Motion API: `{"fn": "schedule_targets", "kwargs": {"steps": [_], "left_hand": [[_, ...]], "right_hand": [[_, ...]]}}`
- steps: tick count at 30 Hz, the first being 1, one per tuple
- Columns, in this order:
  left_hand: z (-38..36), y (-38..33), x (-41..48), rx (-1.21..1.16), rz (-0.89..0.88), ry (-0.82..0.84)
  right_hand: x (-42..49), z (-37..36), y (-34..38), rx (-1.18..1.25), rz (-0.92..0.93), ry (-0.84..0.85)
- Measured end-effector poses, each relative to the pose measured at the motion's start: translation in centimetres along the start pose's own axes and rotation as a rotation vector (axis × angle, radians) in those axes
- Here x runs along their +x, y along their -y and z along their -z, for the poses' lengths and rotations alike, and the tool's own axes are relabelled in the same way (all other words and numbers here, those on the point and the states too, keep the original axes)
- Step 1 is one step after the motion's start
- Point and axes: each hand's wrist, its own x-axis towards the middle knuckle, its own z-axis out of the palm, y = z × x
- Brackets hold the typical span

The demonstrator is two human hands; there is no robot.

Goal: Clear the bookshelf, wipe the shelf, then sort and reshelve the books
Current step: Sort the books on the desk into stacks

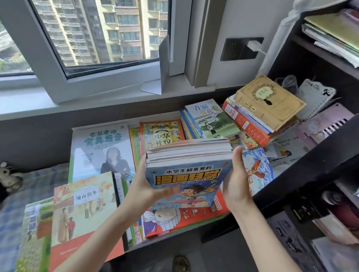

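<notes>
You gripped the stack of books [187, 175] between your left hand [146, 187] and right hand [236, 179] (blue comic cover uppermost).

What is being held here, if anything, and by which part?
A stack of books, held at its side edges: the left hand grips the left edge, the right hand holds the right edge.

Stack of books [188, 156] held above spread books [100, 151], bookshelf [314, 159] right, window [80, 20] behind

Bright window [80, 20] daylight, blurred edges
</notes>
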Motion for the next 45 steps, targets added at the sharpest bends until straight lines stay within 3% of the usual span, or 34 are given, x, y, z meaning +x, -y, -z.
{"fn": "schedule_targets", "kwargs": {"steps": [4,9,12,18,24,29,32,35,38,41,45], "left_hand": [[-0.2,0.1,0.4,0.001,0.006,-0.064],[-0.5,0.4,0.6,-0.036,-0.016,-0.078],[-0.4,0.8,1.0,-0.029,-0.034,-0.054],[-0.7,2.0,1.6,-0.06,-0.07,-0.116],[-1.1,3.1,2.3,-0.012,-0.057,-0.125],[-0.3,-0.6,5.0,0.148,-0.141,-0.14],[0.6,-2.9,7.9,0.391,-0.039,-0.032],[-0.4,-3.3,10.6,0.762,0.126,0.152],[-2.7,-0.8,11.9,1.061,0.21,0.303],[-4.2,2.8,12.2,1.064,0.268,0.39],[-4.6,3.9,13.3,1.043,0.217,0.433]], "right_hand": [[0.0,1.1,-0.1,-0.017,0.04,0.116],[0.3,3.3,0.0,-0.359,0.097,0.244],[0.6,3.5,0.2,-0.394,0.069,0.34],[1.0,2.2,-0.6,-0.291,0.14,0.207],[1.0,1.6,-0.1,-0.439,0.149,0.159],[0.0,-0.2,2.2,-0.41,0.195,-0.055],[-0.8,0.0,0.4,-0.312,-0.017,-0.257],[-1.5,0.3,-3.6,-0.102,-0.402,-0.337],[-2.0,0.7,-6.8,0.049,-0.595,-0.391],[-2.6,0.8,-8.1,0.076,-0.683,-0.453],[-2.1,0.7,-8.2,0.089,-0.723,-0.484]]}}
